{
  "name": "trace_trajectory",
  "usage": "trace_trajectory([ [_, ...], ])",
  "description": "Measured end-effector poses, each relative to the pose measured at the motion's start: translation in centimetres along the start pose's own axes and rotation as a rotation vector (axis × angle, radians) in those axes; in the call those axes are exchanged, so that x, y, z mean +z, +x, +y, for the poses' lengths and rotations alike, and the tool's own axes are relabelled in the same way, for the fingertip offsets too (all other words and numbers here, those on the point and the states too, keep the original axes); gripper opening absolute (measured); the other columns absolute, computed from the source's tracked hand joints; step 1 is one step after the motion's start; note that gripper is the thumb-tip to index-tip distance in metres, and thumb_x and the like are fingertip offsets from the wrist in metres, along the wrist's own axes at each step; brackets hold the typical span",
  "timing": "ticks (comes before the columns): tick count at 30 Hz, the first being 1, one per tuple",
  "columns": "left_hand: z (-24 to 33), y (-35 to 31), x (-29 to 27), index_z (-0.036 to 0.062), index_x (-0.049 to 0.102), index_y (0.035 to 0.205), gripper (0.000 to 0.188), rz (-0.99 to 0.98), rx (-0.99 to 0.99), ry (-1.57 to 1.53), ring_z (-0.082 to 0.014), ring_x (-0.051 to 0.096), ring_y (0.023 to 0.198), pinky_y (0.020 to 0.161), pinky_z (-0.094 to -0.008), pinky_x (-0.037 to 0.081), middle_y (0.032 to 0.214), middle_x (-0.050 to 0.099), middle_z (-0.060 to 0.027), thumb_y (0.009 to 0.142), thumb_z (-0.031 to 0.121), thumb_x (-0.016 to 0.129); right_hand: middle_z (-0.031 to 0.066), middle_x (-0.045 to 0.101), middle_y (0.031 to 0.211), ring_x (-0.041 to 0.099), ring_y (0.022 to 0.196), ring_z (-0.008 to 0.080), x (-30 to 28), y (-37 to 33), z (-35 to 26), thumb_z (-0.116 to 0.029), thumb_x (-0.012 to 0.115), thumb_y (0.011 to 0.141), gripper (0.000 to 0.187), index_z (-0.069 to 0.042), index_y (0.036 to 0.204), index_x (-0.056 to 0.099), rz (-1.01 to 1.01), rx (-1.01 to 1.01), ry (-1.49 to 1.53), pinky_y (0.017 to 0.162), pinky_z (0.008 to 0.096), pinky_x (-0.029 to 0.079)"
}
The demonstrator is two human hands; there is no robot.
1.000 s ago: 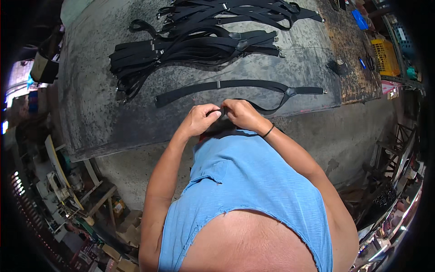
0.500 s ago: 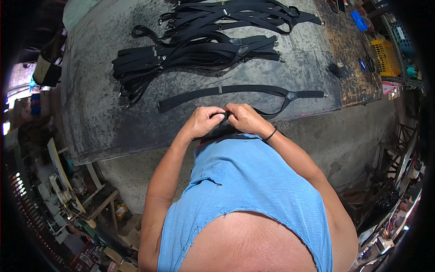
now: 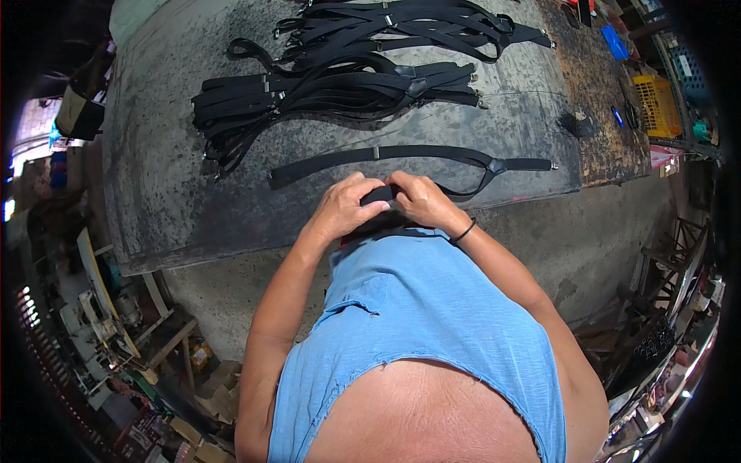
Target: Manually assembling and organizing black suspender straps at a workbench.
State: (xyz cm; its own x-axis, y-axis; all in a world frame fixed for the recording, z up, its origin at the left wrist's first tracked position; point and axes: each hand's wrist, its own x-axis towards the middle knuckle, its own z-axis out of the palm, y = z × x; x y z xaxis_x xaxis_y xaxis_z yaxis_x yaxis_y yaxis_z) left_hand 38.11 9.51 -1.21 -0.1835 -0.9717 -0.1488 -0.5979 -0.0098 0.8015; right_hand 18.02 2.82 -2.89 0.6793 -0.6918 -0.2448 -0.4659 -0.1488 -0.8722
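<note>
At the table's near edge, my left hand (image 3: 345,205) and my right hand (image 3: 421,200) grip one black elastic strap of a pair of suspenders (image 3: 417,151). A short band of the strap shows between my thumbs and fingers. The rest of these suspenders lies stretched across the table just beyond my hands, with a silver slide on the upper strap. Its straps meet at a dark joining patch on the right, and a metal clip ends the tail. Whatever part of the strap sits under my fingers is hidden.
Beyond lie a bundle of black suspenders (image 3: 332,92) and a second pile (image 3: 401,27) farther back. The grey worn table (image 3: 177,170) has a brown section at right, with a blue object (image 3: 614,42) on it. A yellow crate (image 3: 656,106) stands past the right edge.
My left fingers have opened a little and lifted, so more of the black strap shows between my hands. The suspenders on the table have barely moved.
</note>
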Motion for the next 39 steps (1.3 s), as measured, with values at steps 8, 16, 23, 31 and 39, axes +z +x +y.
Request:
trace_trajectory([
  [8,0.1,-0.2,-0.8,0.0084,0.069,0.12,0.048,0.106,0.114,0.193,-0.0268,0.059,0.082,0.074,-0.0384,0.049,0.087,0.056,-0.0106,0.077,0.027,0.08,0.0156,0.062,0.108,0.065,0.087,0.0332,-0.2,-1.2,1.2,-0.016,0.075,0.082,0.044,-0.007,0.122,0.058,0.176,-0.228,-0.015,0.075,0.0392,0.053],
  [16,1.9,-1.4,-1.5,0.0067,0.07,0.104,0.034,0.15,0.128,0.334,-0.0301,0.059,0.073,0.065,-0.0409,0.048,0.076,0.055,-0.0111,0.078,0.028,0.079,0.0089,0.064,0.103,0.065,0.093,0.0308,1.4,-1.0,1.8,-0.014,0.075,0.077,0.036,-0.008,0.109,0.06,0.256,-0.385,-0.229,0.076,0.0415,0.054],
  [23,1.1,-3.7,-3.0,0.0077,0.07,0.097,0.032,0.141,0.091,0.431,-0.0299,0.06,0.074,0.065,-0.0412,0.048,0.075,0.056,-0.01,0.077,0.031,0.078,0.0074,0.064,0.107,0.065,0.093,0.0303,0.3,-2.3,4.9,-0.014,0.072,0.08,0.034,-0.01,0.111,0.06,0.256,-0.274,-0.354,0.075,0.0416,0.054],
  [31,0.5,-6.3,-4.0,0.0091,0.071,0.094,0.029,0.232,0.058,0.465,-0.0248,0.052,0.082,0.076,-0.0384,0.041,0.082,0.055,-0.005,0.075,0.031,0.078,0.0064,0.064,0.113,0.064,0.098,0.0305,-2.7,-4.0,8.5,-0.011,0.072,0.079,0.036,-0.01,0.113,0.061,0.281,-0.189,-0.422,0.08,0.0407,0.054],
  [39,-1.1,-7.1,-3.6,0.0051,0.071,0.095,0.032,0.291,-0.023,0.413,-0.0288,0.053,0.094,0.085,-0.0411,0.043,0.095,0.06,-0.0084,0.074,0.028,0.079,0.0062,0.059,0.116,0.064,0.101,0.0302,-4.3,-4.7,11.7,-0.013,0.075,0.078,0.036,-0.013,0.112,0.063,0.321,-0.118,-0.472,0.08,0.0408,0.054],
])
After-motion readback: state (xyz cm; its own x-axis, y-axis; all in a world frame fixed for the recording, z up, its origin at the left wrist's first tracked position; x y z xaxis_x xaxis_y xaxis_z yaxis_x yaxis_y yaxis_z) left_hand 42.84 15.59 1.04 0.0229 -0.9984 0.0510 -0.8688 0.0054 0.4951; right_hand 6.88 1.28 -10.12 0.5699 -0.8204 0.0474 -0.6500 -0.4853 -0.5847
